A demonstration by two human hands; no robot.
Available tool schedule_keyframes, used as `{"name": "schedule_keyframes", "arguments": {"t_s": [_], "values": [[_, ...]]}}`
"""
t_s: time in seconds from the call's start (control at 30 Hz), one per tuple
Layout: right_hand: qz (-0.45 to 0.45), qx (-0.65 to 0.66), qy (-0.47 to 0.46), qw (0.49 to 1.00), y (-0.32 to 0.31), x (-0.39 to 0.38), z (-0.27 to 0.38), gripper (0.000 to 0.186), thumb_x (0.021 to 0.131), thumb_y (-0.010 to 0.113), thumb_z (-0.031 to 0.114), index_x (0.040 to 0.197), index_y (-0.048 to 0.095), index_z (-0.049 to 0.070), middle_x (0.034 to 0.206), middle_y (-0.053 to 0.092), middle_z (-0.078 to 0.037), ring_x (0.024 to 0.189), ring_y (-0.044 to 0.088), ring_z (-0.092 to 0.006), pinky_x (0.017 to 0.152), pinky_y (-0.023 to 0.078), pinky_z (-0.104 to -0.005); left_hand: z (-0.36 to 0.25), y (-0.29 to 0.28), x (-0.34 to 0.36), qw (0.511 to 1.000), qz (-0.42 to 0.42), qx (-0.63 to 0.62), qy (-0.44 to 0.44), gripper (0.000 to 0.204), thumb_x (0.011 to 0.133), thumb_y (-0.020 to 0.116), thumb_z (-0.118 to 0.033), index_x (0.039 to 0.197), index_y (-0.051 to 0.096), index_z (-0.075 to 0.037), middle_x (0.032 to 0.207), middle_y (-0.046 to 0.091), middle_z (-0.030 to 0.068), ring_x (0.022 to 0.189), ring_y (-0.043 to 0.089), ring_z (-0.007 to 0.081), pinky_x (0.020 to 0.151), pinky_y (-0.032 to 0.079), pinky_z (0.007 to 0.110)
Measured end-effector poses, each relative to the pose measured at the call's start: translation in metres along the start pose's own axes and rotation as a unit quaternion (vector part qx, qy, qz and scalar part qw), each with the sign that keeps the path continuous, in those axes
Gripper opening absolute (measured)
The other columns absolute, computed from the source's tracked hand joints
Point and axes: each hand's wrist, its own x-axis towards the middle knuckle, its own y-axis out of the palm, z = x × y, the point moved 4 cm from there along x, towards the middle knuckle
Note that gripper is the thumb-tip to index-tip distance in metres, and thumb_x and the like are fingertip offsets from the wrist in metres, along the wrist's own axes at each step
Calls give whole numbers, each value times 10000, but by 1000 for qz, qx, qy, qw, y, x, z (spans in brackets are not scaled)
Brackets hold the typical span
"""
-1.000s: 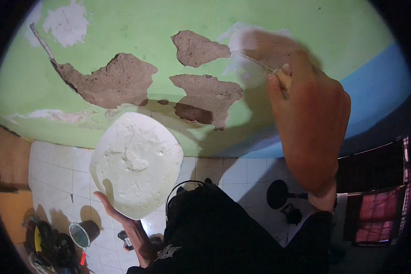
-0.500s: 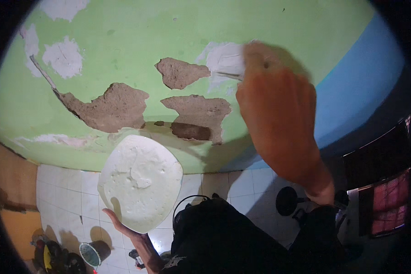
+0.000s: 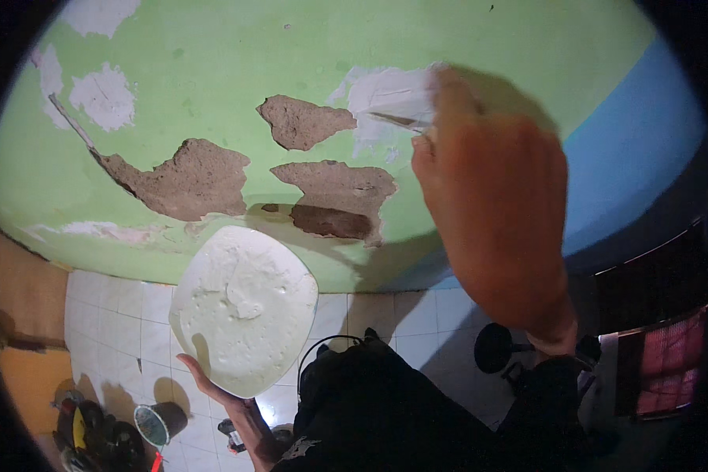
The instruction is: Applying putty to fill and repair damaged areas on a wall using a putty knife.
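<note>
1. Since half a second ago, the right hand [image 3: 495, 197] has slid slightly rightward, showing me more of the white patch [image 3: 389, 90] on the green wall [image 3: 212, 71].
2. Its fingers close around a thin-bladed tool [image 3: 395, 119]; the blade lies over the patch.
3. The left hand [image 3: 219, 389] supports a white plate [image 3: 310, 305] of paste [image 3: 248, 303] from beneath, thumb spread; hidden fingers mean I cannot tell their curl.

Can't see handle of thin tool [image 3: 395, 119] inside right hand [image 3: 499, 189], upper right. Getting only blur at fingertips [image 3: 450, 88]. Can't see most of left hand [image 3: 215, 389] under plate [image 3: 303, 275]. Can't identify dark clutter [image 3: 126, 442], lower left.
</note>
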Motion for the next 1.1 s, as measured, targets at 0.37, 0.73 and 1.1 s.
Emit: {"name": "schedule_keyframes", "arguments": {"t_s": [0.37,0.73,1.1], "values": [[5,198,-44,979,19,15,-30,224,728,811,102,830,642,-6,739,684,-159,685,690,-321,664,519,-384,12,7,-9,999,22,-31,-6,784,980,440,-607,1494,316,-28,1448,448,187,1250,543,320,1006,510,474],[-20,220,-20,975,17,29,-46,214,749,813,127,798,661,-16,752,703,-153,696,709,-232,691,541,-328,19,12,-14,1000,-9,-17,11,776,992,422,-592,1502,294,-22,1440,447,202,1248,541,336,1000,510,481],[1,337,51,940,26,13,-58,239,786,804,162,829,671,-32,767,696,-111,717,662,-150,686,512,-285,22,11,-7,999,28,-35,5,789,986,399,-623,1511,297,-43,1465,437,188,1269,530,343,1022,498,501]]}}
